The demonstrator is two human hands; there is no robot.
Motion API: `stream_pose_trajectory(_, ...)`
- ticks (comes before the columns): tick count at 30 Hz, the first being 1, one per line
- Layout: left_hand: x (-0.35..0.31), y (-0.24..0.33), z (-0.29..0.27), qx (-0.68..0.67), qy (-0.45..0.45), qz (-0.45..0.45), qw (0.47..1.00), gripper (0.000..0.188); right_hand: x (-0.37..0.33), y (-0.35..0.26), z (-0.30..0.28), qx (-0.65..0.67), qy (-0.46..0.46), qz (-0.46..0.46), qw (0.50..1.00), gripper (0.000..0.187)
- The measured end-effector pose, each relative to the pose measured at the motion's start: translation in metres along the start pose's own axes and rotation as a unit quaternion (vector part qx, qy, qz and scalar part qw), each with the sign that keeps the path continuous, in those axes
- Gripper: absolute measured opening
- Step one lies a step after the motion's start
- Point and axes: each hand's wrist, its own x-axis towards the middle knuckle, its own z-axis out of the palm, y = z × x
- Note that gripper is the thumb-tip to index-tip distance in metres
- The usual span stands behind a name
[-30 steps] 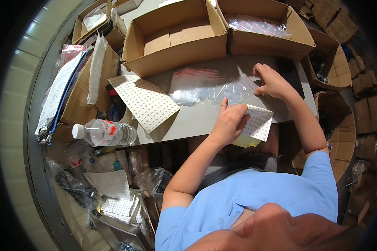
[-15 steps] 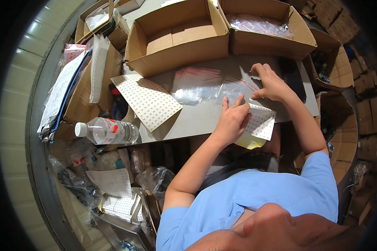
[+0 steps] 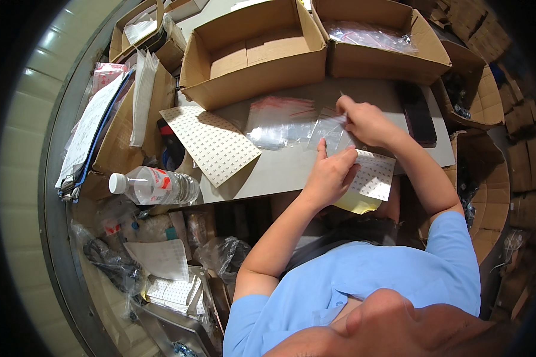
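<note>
Your left hand (image 3: 330,174) has the white label sheet with rows of small dark marks (image 3: 375,175) gripped under its curled fingers, the sheet hanging off to the right of them with a yellow layer (image 3: 360,203) showing below. Its raised thumb reaches up to the near edge of the loose clear plastic bag (image 3: 324,131), though you can't tell whether it presses on it.

The change is in your right hand (image 3: 366,121): half a second ago it was spread wide, to the right of the bag; now it has swung left, just beyond your left hand, with thumb and fingers drawn together over the bag's right side. Whether they pinch anything is hidden. Judging by this, the work has come back to that one bag, with both hands on or close to it, while the sheet stays in your left grip.

Just left of the bag, beyond your left hand, lies the overlapping row of clear bags with red edges (image 3: 277,122). Farther left is the large cream label sheet (image 3: 211,146). Right of your right hand, the black flat rectangular object (image 3: 417,116) is now less covered. Farthest out stands the brown open-topped cardboard box (image 3: 253,80).
</note>
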Motion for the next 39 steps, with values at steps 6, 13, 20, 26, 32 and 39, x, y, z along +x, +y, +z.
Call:
stream_pose_trajectory(6, 0.001, 0.003, -0.005, -0.021, -0.001, -0.004, 1.0, 0.025, 0.007, 0.013, -0.022, -0.052, -0.02, 0.05, 0.997, 0.034)
stream_pose_trajectory(13, 0.005, 0.006, -0.009, -0.027, -0.018, -0.002, 0.999, 0.016, 0.046, -0.015, 0.023, 0.0, -0.07, -0.094, 0.993, 0.014)
stream_pose_trajectory(20, 0.004, 0.004, -0.006, -0.035, -0.02, -0.014, 0.999, 0.018, 0.067, -0.011, 0.025, -0.017, -0.028, -0.016, 0.999, 0.042)
stream_pose_trajectory(26, 0.003, 0.003, -0.006, -0.025, -0.01, -0.007, 1.0, 0.018, 0.06, -0.009, 0.004, 0.071, -0.009, -0.025, 0.997, 0.03)
stream_pose_trajectory(32, 0.001, 0.004, -0.006, -0.018, -0.025, -0.023, 0.999, 0.024, 0.033, 0.009, -0.027, 0.442, -0.063, 0.027, 0.894, 0.026)
stream_pose_trajectory(39, 0.002, 0.004, -0.006, 0.006, -0.019, -0.008, 1.0, 0.024, -0.017, 0.02, -0.022, 0.095, -0.089, 0.064, 0.989, 0.05)
